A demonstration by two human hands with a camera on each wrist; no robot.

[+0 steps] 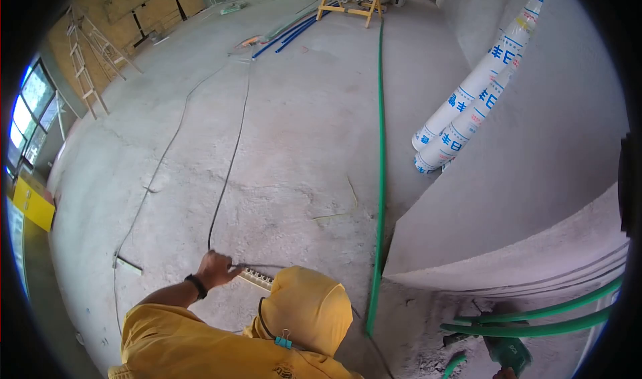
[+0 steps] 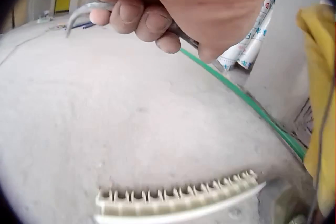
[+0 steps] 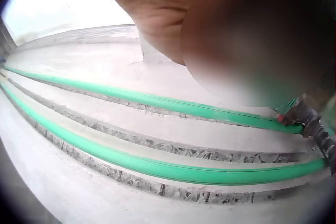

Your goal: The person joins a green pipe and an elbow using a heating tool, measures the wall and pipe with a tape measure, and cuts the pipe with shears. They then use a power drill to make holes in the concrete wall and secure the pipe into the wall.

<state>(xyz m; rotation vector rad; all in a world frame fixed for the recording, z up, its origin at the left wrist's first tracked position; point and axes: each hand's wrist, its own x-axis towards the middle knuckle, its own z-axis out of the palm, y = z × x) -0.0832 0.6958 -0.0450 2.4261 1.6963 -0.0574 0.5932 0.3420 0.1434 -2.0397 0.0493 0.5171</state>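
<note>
My left hand (image 1: 217, 270) has its fingers curled round a dark cable (image 1: 231, 171) above the floor; the left wrist view shows the cable (image 2: 181, 34) passing through the fist (image 2: 152, 14). Just beside this hand lies a cream toothed strip (image 1: 256, 278), seen below the fist in the left wrist view (image 2: 178, 203). At the lower right, my right hand (image 1: 506, 373) is at the end of a green power tool (image 1: 507, 352), mostly cut off by the frame. In the right wrist view the palm (image 3: 163, 19) shows, but its fingers are hidden behind a dark blur.
Two green pipes (image 1: 568, 325) cross above the tool, and grooves run along the wall. A long green pipe (image 1: 381, 178) lies on the floor. White wrapped pipes (image 1: 461, 105) lean at the right. A yellow-clothed part (image 1: 311, 309) fills the bottom centre. A ladder (image 1: 83, 64) stands far left.
</note>
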